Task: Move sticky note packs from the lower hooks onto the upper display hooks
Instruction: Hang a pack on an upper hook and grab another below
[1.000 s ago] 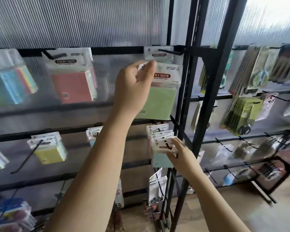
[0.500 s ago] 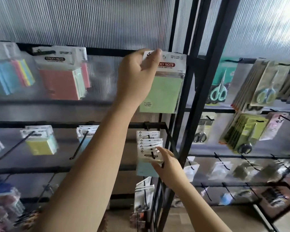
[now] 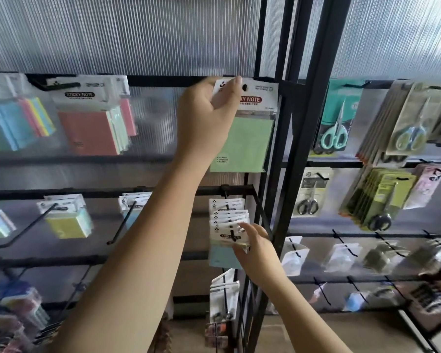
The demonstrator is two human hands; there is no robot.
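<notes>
Fingers of my left hand (image 3: 204,115) pinch the white card header of a green sticky note pack (image 3: 245,138), now raised level with the top rail (image 3: 163,80), near hanging. My right hand (image 3: 255,248) grips glossy plastic packs (image 3: 227,225) fanned on the lower hook (image 3: 231,230).

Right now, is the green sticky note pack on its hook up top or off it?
Cannot tell. The left hand pinches the green pack's header at the top bar, but no hook shows through its hole.
</notes>
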